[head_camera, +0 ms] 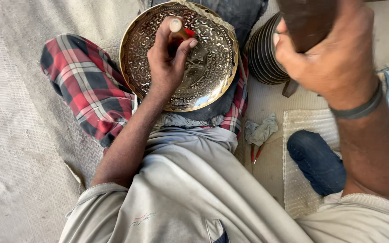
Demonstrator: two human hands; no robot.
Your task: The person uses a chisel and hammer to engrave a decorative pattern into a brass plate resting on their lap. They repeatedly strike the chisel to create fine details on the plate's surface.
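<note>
Just above the middle of the frame we see the left hand with its fingers pinched around a short chisel-like punch, whose pale blunt end points up toward the camera and which carries a band of red; the punch stands roughly upright with its lower end hidden behind the fingers, so we cannot tell exactly where it meets the metal. Beneath that hand lies a round brass plate, densely engraved with scrolling patterns, resting on a dark cushion over the person's lap; a red, black and grey checked cloth spreads out from under it toward the left of the frame. At the upper right the right hand is clenched tightly around the dark wooden handle of what is probably a mallet, raised close to the camera and partly cut off by the top edge; a dark band sits on that wrist. Behind that fist, a stack of dark ribbed plates leans beside the brass plate. Lower, right of centre, a crumpled grey rag lies on the floor, with two thin red-handled tools just below it; a blue-clad knee rests on a pale woven mat.
</note>
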